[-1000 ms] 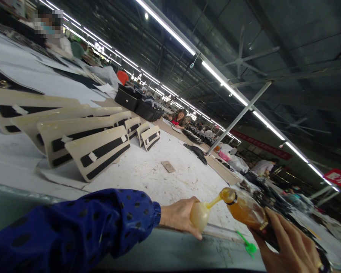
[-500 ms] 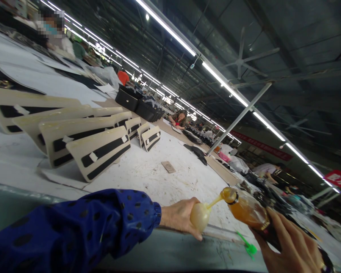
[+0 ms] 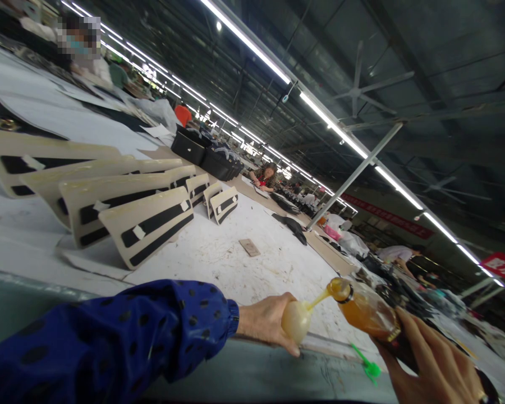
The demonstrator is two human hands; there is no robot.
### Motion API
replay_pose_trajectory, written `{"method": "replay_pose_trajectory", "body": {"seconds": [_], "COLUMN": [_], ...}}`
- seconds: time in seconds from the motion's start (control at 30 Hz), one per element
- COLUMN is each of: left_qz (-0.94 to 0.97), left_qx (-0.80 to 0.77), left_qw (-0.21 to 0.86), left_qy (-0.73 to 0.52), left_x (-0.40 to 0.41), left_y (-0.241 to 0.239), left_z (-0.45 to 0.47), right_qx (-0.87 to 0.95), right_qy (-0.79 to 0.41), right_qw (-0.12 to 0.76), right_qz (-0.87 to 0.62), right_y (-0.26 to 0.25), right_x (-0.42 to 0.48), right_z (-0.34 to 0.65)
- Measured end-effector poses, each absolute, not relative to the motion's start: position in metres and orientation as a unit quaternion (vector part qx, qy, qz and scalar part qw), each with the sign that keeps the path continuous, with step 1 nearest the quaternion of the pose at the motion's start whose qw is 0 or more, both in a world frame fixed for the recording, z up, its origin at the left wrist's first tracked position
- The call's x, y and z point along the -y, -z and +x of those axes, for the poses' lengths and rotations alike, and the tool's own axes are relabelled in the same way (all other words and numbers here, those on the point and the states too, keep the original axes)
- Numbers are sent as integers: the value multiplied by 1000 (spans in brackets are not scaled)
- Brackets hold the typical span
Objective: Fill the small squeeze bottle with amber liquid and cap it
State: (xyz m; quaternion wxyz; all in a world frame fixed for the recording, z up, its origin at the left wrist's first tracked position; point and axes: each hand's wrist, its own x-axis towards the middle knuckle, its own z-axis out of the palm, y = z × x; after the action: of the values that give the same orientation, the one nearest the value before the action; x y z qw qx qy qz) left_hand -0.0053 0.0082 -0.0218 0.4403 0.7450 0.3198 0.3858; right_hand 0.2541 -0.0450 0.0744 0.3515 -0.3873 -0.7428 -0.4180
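Tabletop [image 3: 212, 247]: white surface, smudged brown in places
Beige panels [image 3: 145, 212]: standing tilted at left, black strips [image 3: 162, 220] across them
Tan piece [image 3: 249, 247]: lying flat, right of the panels
Black piece [image 3: 293, 229]: farther right
Black cases [image 3: 188, 148]: far side, beyond the panels

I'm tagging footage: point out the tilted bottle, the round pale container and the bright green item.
Tilted bottle [image 3: 368, 311], head view: on its see-through body.
Round pale container [image 3: 295, 322], head view: middle of its bulging side.
Bright green item [image 3: 371, 370], head view: its wider end.
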Motion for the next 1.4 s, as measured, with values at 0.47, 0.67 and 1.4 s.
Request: {"method": "replay_pose_trajectory", "body": {"seconds": [0.47, 0.67, 1.4], "left_qz": [742, 737, 743], "left_qx": [-323, -325, -320], "left_qw": [446, 455, 447], "left_qy": [-383, -381, -382], "left_x": [-8, -4, -5], "left_y": [21, 17, 18], "left_z": [-6, -8, -8], "right_qx": [740, 737, 734], "right_qy": [416, 421, 409], "right_qw": [362, 351, 364], "right_qz": [-385, -394, -402], "right_y": [-76, -77, -78], "right_x": [47, 48, 53], "right_z": [249, 249, 244]}}
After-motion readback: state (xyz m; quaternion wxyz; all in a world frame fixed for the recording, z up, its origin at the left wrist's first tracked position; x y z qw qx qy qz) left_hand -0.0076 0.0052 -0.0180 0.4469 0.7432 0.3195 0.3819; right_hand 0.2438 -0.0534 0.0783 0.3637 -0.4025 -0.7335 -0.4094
